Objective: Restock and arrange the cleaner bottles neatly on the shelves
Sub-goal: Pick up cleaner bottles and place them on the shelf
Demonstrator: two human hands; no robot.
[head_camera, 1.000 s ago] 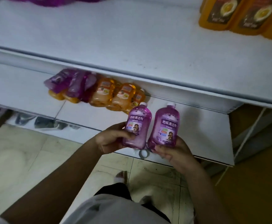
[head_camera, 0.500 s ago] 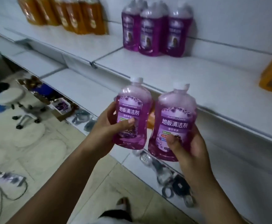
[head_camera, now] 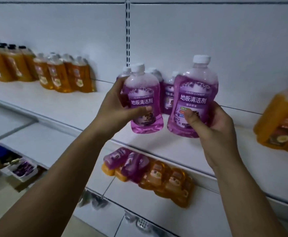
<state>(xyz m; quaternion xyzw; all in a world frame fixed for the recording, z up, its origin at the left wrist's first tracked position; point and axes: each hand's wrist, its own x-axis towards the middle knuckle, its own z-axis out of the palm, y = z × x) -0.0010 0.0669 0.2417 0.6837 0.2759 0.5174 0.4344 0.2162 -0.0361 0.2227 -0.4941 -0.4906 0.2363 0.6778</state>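
My left hand [head_camera: 117, 108] grips a purple floor cleaner bottle [head_camera: 142, 100] with a white cap, held upright. A second, slightly nearer purple bottle [head_camera: 193, 94] stands upright in my right hand [head_camera: 211, 124]. Both are raised in front of the middle white shelf [head_camera: 71, 106], just above its front edge. Behind them, a few purple bottles [head_camera: 168, 98] stand at the back of that shelf, partly hidden by the two I hold.
Orange bottles [head_camera: 62, 74] stand in rows at the shelf's left, and a large orange jug [head_camera: 283, 122] at the right. On the lower shelf [head_camera: 136, 199] lie purple and orange bottles [head_camera: 150, 171] in a heap. A box of goods [head_camera: 22, 168] sits on the floor at left.
Both hands have lifted the two purple bottles from the lower shelf up to the middle shelf's height, and my view has risen toward the shelf's back wall.
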